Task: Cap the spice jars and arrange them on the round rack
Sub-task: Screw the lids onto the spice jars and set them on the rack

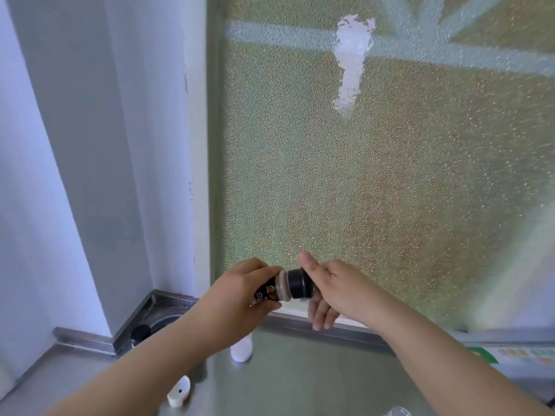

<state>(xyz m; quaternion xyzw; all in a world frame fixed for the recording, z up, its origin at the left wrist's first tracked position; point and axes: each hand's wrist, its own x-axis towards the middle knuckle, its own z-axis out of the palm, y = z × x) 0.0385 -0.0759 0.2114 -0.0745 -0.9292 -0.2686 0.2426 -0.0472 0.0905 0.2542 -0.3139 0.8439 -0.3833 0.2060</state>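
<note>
While held sideways: jar [277, 288] (w/ black cap [297, 283]).

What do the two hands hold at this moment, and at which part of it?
The left hand grips the spice jar round its labelled body. The right hand holds the black cap at the jar's mouth.

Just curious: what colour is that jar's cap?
Black cap, seen in the head view.

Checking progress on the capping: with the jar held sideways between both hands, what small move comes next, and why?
Probably keep twisting the black cap tight. The left hand grips the spice jar level in the air, while the right hand is on the cap with fingers loose below; seating cannot be confirmed.
</note>
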